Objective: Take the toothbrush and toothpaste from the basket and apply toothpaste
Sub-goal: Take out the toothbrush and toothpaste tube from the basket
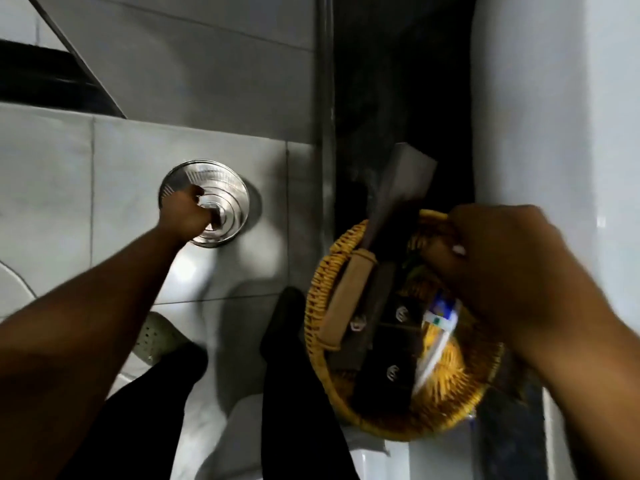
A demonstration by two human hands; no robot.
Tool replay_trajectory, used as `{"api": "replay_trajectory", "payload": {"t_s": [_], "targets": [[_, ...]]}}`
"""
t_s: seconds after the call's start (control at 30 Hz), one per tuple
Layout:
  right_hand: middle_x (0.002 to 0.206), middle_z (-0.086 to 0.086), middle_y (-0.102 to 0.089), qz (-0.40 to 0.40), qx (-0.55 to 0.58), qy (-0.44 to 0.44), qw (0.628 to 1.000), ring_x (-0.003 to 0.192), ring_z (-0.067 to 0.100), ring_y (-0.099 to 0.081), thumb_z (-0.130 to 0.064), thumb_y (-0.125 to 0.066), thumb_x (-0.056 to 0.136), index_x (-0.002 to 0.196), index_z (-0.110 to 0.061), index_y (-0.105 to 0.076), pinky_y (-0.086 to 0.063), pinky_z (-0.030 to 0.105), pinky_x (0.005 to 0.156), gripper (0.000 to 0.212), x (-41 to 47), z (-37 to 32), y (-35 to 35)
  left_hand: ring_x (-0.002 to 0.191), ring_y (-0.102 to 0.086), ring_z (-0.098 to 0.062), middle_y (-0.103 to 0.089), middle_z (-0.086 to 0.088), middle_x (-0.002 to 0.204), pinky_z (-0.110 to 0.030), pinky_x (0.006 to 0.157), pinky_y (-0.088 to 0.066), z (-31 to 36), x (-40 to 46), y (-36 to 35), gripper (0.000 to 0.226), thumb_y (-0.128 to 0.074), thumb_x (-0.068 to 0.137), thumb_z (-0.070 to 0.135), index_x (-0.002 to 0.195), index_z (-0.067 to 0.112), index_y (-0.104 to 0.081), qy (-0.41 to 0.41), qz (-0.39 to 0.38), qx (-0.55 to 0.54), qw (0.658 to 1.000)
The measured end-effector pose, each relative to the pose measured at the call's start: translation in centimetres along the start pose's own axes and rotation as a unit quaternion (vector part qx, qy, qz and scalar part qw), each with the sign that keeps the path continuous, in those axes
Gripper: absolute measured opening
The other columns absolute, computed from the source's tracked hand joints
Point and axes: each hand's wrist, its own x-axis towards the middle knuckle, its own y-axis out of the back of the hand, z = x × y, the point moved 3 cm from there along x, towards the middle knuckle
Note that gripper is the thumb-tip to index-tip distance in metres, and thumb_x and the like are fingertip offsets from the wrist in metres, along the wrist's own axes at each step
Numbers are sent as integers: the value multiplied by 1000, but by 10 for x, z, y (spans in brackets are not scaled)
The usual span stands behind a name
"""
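A person is standing over a tiled bathroom floor, reaching with the right hand (pixel 498 268) into a round wicker basket (pixel 332 271) that is sitting at the right of the view, apparently on a ledge beside a white wall. The fingers are curling down over the basket's far side, but motion blur is hiding whether they are closing on anything, so the grip cannot be told. A white toothpaste tube (pixel 437 336) with blue and yellow print is lying inside the basket along its right wall, just below that hand and likely its target. No toothbrush is clearly showing; dark rectangular items and a wooden-handled tool (pixel 349 292) are crowding the basket's middle and may be covering it. The left hand (pixel 185 216) is reaching out well apart from the basket, closed round the centre knob of a shiny steel lid (pixel 207 174), seemingly parked there to free the other hand. The task appears to be only starting.
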Motion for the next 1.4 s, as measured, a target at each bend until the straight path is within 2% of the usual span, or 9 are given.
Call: {"api": "replay_trajectory", "payload": {"t_s": [0.07,0.2,0.3,0.43,0.6,0.8,1.0,1.2,1.4], "targets": [[70,18,-61,10,16,-20,1000,67,42,-59,-26,-57,80,68,-12,-53,-43,37,55,19,-2,2,5,102,-62,-29,-71,-8,92,-30,78,-44,13,-17,17,20,-73,68,26,88,27,-72,5,31,-53,998],[59,0,-49,19,61,-14,998,53,21,-52,-22,-57,82,61,-18,-44,-31,29,46,25,-16,-8,22,100,-65,-26,-72,-9,102,-33,93,-48,60,-69,66,23,-62,81,26,99,13,-67,-11,170,-176,970],[54,-7,-45,31,105,-21,994,46,8,-43,-25,-55,85,57,-22,-40,-24,23,42,32,-29,-7,50,78,-64,-6,-68,11,84,-29,83,-54,122,-150,100,10,-58,85,22,87,26,-67,-121,203,-272,933],[55,-3,-44,93,132,-37,986,50,11,-44,-26,-55,86,55,-22,-39,-27,24,45,35,-48,7,107,75,-60,12,-63,21,82,-2,67,-43,202,-279,100,17,-60,86,19,92,32,-68,-284,66,-201,935],[53,-7,-39,118,173,-39,977,48,6,-38,-31,-52,88,54,-26,-31,-19,23,46,41,-68,9,122,65,-62,-1,-63,12,64,-18,64,-50,250,-351,56,10,-68,83,32,74,30,-67,-268,-218,-137,928],[52,-8,-42,155,215,-50,963,59,15,-46,-39,-49,92,56,-21,-43,-32,26,57,40,-74,25,89,57,-64,-2,-64,8,59,-20,57,-51,248,-347,30,18,-65,87,22,72,33,-63,-197,-285,-98,933],[45,-3,-38,269,313,-55,909,44,9,-38,-29,-50,95,49,-15,-41,-28,17,48,49,-79,65,101,48,-64,-13,-67,-8,73,-23,39,-47,238,-340,3,14,-62,89,13,100,6,-59,-96,-290,-109,946],[54,17,-55,291,327,-56,898,52,26,-52,-24,-52,95,57,0,-53,-36,36,54,45,-90,77,95,56,-70,-19,-66,-12,68,-23,41,-49,248,-324,-17,14,-61,89,12,77,9,-55,-78,-271,-98,954],[51,17,-54,306,338,-43,889,49,27,-50,-24,-52,94,57,2,-52,-34,32,50,45,-98,77,88,40,-62,-10,-65,-7,59,-21,37,-43,254,-318,-19,21,-68,85,20,69,9,-60,-111,-205,-64,970]]}}
